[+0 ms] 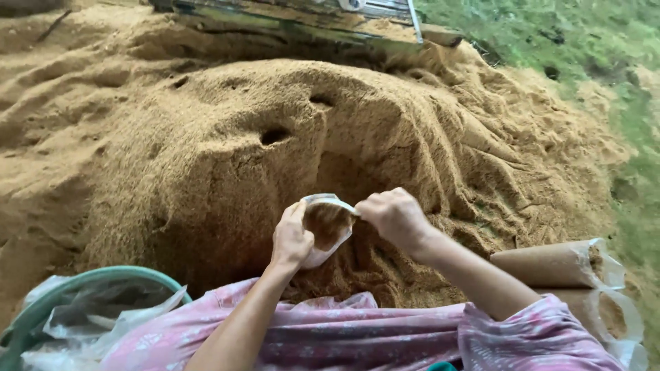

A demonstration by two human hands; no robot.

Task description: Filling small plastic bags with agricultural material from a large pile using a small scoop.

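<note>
A small clear plastic bag point(327, 230) partly filled with brown sawdust is held open at its mouth in front of me. My left hand point(290, 239) grips its left edge. My right hand point(394, 216) is closed at the bag's right rim, pinching it or pressing sawdust in. Both hands hover just over the foot of a large sawdust heap point(227, 151), where a hollow has been scooped out behind the bag.
Two filled, cylinder-shaped bags of sawdust point(557, 264) lie at the right by my arm. A green-rimmed basin point(103, 278) lined with clear plastic sits at lower left. Weathered planks point(295, 20) top the heap; grass point(550, 34) lies to the right.
</note>
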